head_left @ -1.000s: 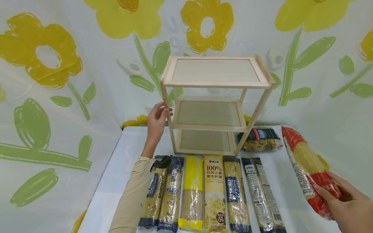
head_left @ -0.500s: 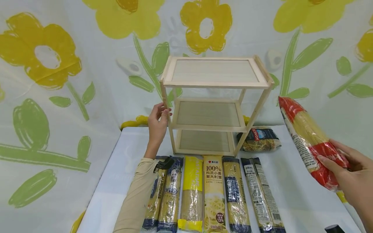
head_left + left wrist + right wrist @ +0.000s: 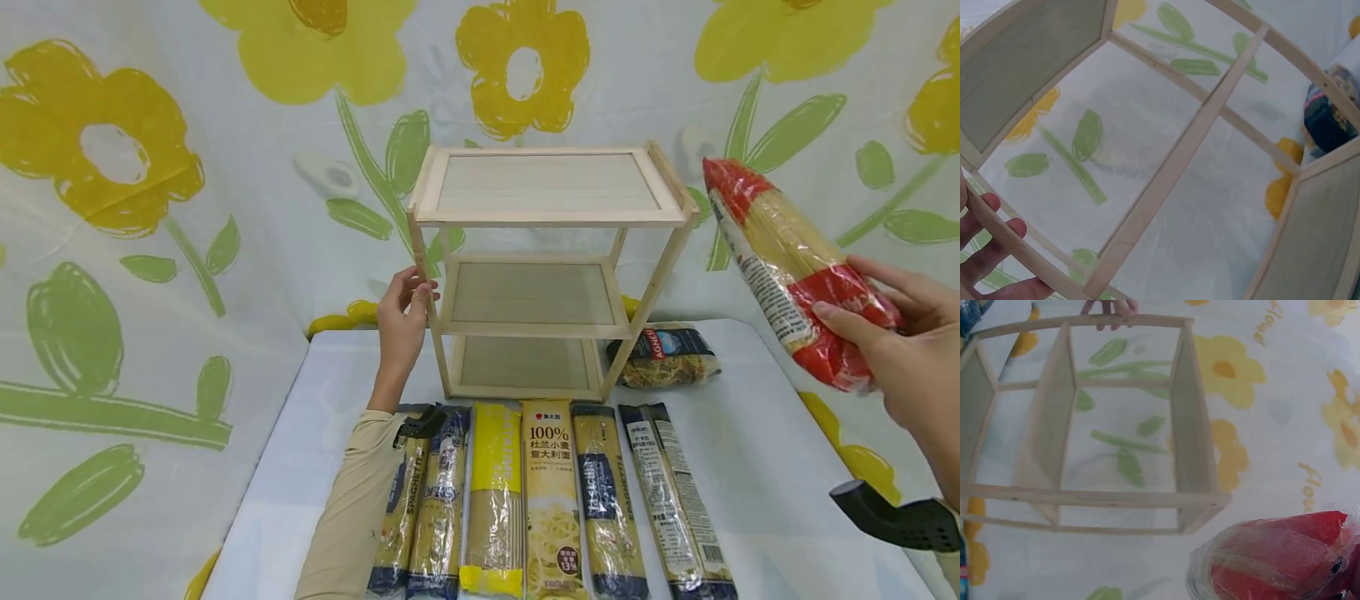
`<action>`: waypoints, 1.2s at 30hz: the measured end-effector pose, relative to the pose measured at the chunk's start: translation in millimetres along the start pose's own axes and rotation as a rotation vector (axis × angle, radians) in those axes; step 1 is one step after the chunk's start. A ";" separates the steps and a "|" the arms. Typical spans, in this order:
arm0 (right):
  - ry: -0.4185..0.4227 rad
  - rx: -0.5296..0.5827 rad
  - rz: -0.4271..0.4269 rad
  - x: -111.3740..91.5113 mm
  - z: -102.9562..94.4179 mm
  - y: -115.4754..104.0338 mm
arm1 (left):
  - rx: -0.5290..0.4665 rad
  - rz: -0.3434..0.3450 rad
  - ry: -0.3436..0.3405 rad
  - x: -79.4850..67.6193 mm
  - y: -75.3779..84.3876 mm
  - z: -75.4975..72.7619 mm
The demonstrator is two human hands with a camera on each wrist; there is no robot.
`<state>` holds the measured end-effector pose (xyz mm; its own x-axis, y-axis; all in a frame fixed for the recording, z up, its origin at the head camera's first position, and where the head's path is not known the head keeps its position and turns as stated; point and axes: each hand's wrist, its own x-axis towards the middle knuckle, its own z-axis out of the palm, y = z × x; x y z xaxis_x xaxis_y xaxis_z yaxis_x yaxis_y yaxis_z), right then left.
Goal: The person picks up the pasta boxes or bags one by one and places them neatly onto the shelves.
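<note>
A three-tier wooden shelf point(image 3: 551, 185) stands at the back of the table. My left hand point(image 3: 400, 329) grips its front left post, thumb in front and fingertips around the wood; the left wrist view shows several fingers point(image 3: 999, 240) at that post. Off to the shelf's right, my right hand point(image 3: 911, 333) holds a red and clear pack of spaghetti point(image 3: 795, 262) by its lower end. This pack is raised above the table and tilted, its upper end leaning left, about level with the top board. In the right wrist view the pack point(image 3: 1272, 556) is at the lower right corner.
Several long pasta packs, among them a yellow one point(image 3: 492, 492) and a cream one point(image 3: 552, 500), lie in a row before the shelf. A dark Agnesi pasta bag point(image 3: 667, 358) lies by its right foot. Flower-printed cloth point(image 3: 247, 167) hangs behind.
My right hand has lifted the spaghetti pack upward, from near table height to about the shelf's top. My left hand stays on the post.
</note>
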<state>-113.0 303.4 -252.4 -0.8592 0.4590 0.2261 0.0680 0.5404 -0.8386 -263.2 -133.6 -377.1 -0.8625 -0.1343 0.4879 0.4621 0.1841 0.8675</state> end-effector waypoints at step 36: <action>-0.151 -0.235 -0.337 68.3 97.2 -141.4 | -0.015 0.005 -0.034 -12.3 37.6 -5.8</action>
<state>-230.7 189.9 -166.6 -0.9164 0.1307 0.3783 -0.1304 0.7962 -0.5909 -234.1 -130.7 -349.9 -0.8668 -0.1001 0.4885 0.4689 0.1697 0.8668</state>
